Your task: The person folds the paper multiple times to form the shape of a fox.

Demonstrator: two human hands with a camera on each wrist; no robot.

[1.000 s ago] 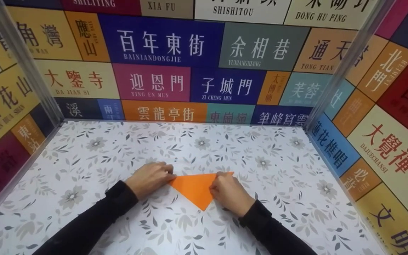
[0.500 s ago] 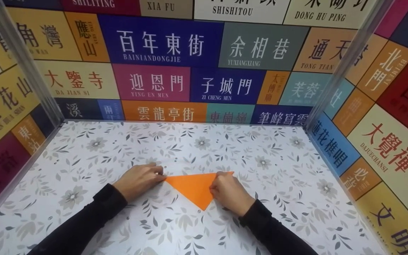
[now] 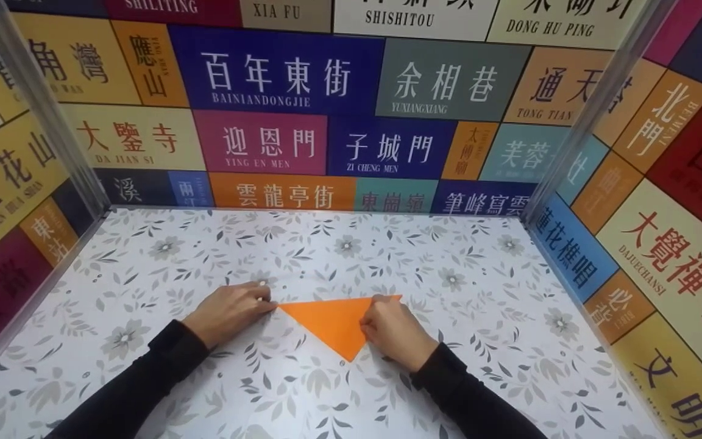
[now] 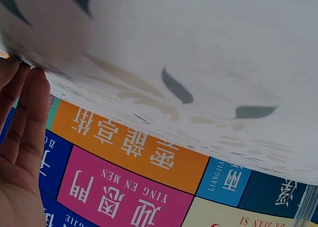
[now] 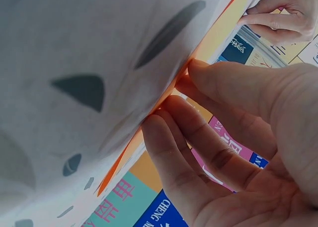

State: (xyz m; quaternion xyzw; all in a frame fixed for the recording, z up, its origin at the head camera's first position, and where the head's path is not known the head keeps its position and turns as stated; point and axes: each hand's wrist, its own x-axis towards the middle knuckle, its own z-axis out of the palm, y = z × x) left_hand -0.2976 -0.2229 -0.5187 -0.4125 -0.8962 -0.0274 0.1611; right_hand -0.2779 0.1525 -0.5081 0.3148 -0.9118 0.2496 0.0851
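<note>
Floral tabletop | left hand farther left, at orange paper tip (grip unclear) | right hand still pinching paper

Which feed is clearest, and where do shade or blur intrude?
Head looks clearest: bright, with the orange paper, left hand and right hand readable; left wrist: the close tabletop is grey, and soft at upper left; right wrist: the tabletop is dim and soft at left, the right hand partly shaded, the left hand paler beyond.
</note>
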